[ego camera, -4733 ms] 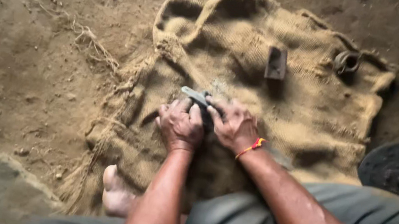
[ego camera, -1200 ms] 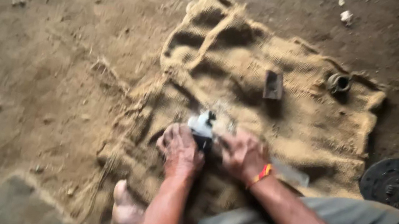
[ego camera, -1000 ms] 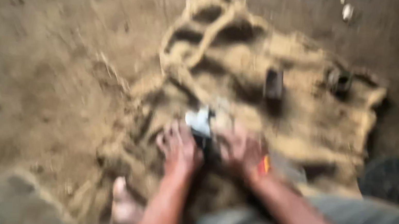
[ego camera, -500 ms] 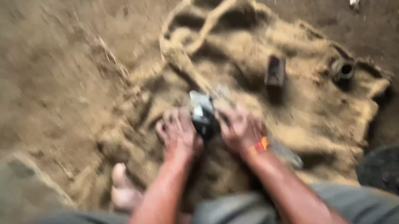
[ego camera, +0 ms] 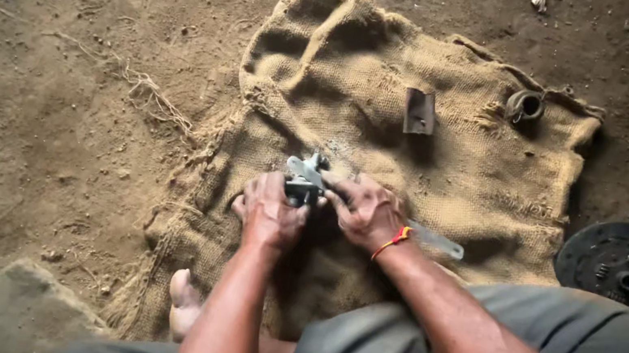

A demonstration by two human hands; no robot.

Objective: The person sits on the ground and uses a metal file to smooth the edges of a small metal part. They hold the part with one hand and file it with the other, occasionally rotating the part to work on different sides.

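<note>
1. Two hands on one small grey metal part (ego camera: pixel 304 179), just above the near middle of the sack (ego camera: pixel 452 130).
2. Left hand (ego camera: pixel 270 213): fingers curled tight round the part's lower end. Right hand (ego camera: pixel 363 210): closed on a flat steel tool (ego camera: pixel 437 240), whose shaft sticks out toward the sack's right edge; the working end is hidden at the part, probably a spanner.
3. Risk: the tool slips off under load, and knuckles hit the part or the ground. Cause: the part is only hand-held, with no vise.
4. Risk: a bare foot (ego camera: pixel 184 303) at the sack's near-left edge sits right under the work if the part drops.
5. Sack: coarse woven jute, rumpled, frayed edges, so small bits could sink into the folds.
6. On the sack's far side: a rusty rectangular block (ego camera: pixel 420 111) and a short dark ring or sleeve (ego camera: pixel 524 105). Off its right edge: a dark round disc (ego camera: pixel 616 261), greasy-looking. The ground is dry, packed dirt.
</note>
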